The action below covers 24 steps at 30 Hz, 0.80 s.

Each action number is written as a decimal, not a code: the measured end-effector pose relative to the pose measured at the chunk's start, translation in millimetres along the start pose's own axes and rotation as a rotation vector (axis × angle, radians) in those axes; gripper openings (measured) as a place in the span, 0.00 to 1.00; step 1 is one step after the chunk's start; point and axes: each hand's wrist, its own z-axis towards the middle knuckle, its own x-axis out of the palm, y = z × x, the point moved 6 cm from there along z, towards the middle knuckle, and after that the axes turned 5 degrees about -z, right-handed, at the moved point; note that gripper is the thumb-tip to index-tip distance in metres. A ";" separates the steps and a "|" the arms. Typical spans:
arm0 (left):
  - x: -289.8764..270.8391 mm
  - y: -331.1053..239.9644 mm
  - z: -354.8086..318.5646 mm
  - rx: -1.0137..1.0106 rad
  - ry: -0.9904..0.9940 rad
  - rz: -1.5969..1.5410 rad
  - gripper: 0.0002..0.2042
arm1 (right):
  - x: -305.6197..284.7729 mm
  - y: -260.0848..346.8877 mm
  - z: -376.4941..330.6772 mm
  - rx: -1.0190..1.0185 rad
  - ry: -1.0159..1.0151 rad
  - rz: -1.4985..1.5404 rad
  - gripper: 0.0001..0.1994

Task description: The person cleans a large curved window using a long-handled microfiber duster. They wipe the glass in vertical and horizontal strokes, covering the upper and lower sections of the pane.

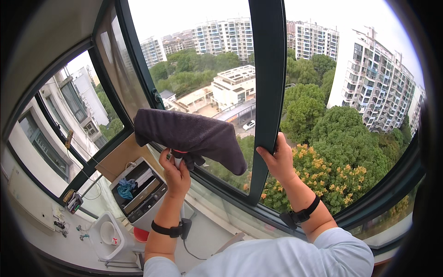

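My left hand (176,174) is closed round the handle of a window-cleaning mop, just under its head. A dark grey cloth (189,136) covers the wide head, which is tilted down to the right in front of the glass pane. Some cloth is bunched beside my fingers, and a bit of red shows at the joint. My right hand (279,159) grips the edge of the dark green window frame (268,101), thumb on the near face and fingers partly hidden behind it. To the right of that frame is the opening with trees beyond.
A washing machine (142,190) with its lid up, blue cloth inside, stands at lower left. Near it are a white sink (99,249) holding a white bucket (110,232), and a red basin (141,234). A window latch (158,97) sits on the left frame. Outside, the ground lies far below.
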 end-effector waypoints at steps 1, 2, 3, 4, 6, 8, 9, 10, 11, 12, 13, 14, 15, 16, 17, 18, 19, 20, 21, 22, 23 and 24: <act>5.2 -5.7 -0.9 0.021 -0.007 -0.060 0.27 | -8.0 -3.2 -5.9 0.048 0.012 0.031 0.18; 12.2 -10.8 -1.3 0.017 0.022 0.053 0.28 | -18.1 -3.3 -11.5 0.047 0.004 0.046 0.18; 19.4 -18.5 -1.8 0.035 0.075 0.135 0.30 | -30.3 -2.7 -17.8 0.050 -0.004 0.058 0.18; 26.0 -24.0 -2.9 -0.006 0.111 0.182 0.32 | -41.1 -2.9 -25.5 0.078 -0.004 0.075 0.19; 49.3 -35.2 -8.4 -0.056 0.251 0.101 0.35 | -68.7 2.4 -42.1 0.040 -0.125 0.090 0.20; 71.4 -40.5 -12.1 -0.039 0.301 0.060 0.35 | -90.9 9.0 -59.7 -0.032 -0.265 -0.073 0.24; 80.7 -42.0 -13.7 -0.053 0.323 0.033 0.34 | -103.4 15.4 -70.2 -0.089 -0.347 -0.250 0.26; 88.0 -43.7 -13.1 -0.007 0.323 0.018 0.34 | -110.5 19.5 -79.4 -0.127 -0.415 -0.419 0.28; 96.2 -48.3 -13.3 0.050 0.328 -0.003 0.34 | -117.0 29.6 -89.1 -0.288 -0.483 -0.553 0.28; 103.4 -51.1 -12.8 0.107 0.330 -0.032 0.34 | -119.8 36.5 -98.2 -0.435 -0.530 -0.680 0.27; 109.6 -50.7 -14.5 0.055 0.376 -0.041 0.34 | -121.3 42.4 -108.8 -0.597 -0.588 -0.793 0.27; 117.0 -55.1 -15.5 0.076 0.422 -0.044 0.34 | -122.3 39.0 -112.1 -0.594 -0.539 -0.841 0.24; 123.3 -61.0 -15.9 0.087 0.463 -0.048 0.34 | -122.6 36.3 -116.9 -0.607 -0.506 -0.870 0.22; 128.2 -68.5 -14.6 0.102 0.493 -0.051 0.35 | -122.5 32.8 -120.5 -0.622 -0.465 -0.907 0.20; 131.7 -80.0 -14.1 0.132 0.483 -0.057 0.35 | -128.5 29.7 -124.9 -0.601 -0.538 -0.914 0.11; 140.5 -91.1 -11.4 0.148 0.517 -0.032 0.35 | -134.2 26.0 -129.3 -0.578 -0.569 -0.911 0.11; 147.9 -104.3 -7.0 0.170 0.539 -0.019 0.35 | -139.5 22.6 -133.1 -0.557 -0.599 -0.905 0.10; 152.3 -118.2 -1.3 0.208 0.551 -0.015 0.35 | -143.3 19.8 -137.5 -0.540 -0.630 -0.902 0.09; 158.8 -131.1 9.2 0.238 0.560 0.006 0.36 | -146.4 17.9 -140.5 -0.559 -0.647 -0.903 0.08; 164.2 -144.7 23.0 0.265 0.572 0.026 0.35 | -148.4 16.4 -143.2 -0.564 -0.633 -0.896 0.08; 168.8 -157.3 40.1 0.297 0.577 0.042 0.35 | -149.4 14.8 -144.6 -0.577 -0.614 -0.890 0.08; 173.5 -171.7 59.0 0.329 0.577 0.059 0.35 | -151.2 14.8 -146.4 -0.593 -0.608 -0.877 0.08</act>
